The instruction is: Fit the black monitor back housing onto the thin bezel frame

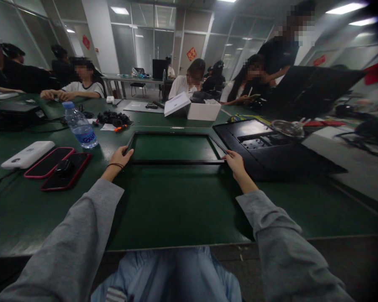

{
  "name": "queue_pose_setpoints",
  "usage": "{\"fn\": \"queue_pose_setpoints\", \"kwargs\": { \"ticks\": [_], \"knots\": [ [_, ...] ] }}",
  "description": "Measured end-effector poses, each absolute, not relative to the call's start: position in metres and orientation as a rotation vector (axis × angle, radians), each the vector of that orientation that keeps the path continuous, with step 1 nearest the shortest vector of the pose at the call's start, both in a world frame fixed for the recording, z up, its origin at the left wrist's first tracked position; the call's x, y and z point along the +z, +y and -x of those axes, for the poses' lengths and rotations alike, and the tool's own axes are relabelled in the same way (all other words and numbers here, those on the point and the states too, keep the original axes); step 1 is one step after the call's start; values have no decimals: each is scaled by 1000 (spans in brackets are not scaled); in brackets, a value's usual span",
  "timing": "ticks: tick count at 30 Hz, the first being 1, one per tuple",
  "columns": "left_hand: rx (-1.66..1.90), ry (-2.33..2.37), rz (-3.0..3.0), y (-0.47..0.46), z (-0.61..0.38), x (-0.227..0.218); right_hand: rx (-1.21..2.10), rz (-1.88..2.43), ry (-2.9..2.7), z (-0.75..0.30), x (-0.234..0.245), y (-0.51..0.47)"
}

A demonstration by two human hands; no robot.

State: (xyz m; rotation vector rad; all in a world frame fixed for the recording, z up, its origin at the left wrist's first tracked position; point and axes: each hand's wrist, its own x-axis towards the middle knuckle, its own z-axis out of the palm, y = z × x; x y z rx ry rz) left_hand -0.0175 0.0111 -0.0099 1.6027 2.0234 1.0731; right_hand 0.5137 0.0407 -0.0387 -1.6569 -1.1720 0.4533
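A thin black rectangular frame (176,161) lies flat on the green table (176,209) in front of me. My left hand (121,157) grips its near left corner, fingers curled round the edge. My right hand (234,161) grips its near right corner in the same way. Both arms wear grey sleeves. A dark band is round my left wrist. Through the frame's opening the green tabletop shows.
A black panel with parts (264,147) lies right of the frame. At left are a water bottle (80,126), two phones in red cases (56,167) and a white power bank (27,154). A white box (192,108) and several seated people are beyond.
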Motion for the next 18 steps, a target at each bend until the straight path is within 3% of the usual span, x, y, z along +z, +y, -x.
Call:
{"fn": "queue_pose_setpoints", "kwargs": {
  "ticks": [9, 18],
  "knots": [
    [975, 1973, -1929, 16, 20, -22, 491, 1520, -1192, -512, -43, 47],
    [814, 1953, -2062, 11, 13, -29, 305, 1701, -1282, -504, -34, 32]
  ]
}}
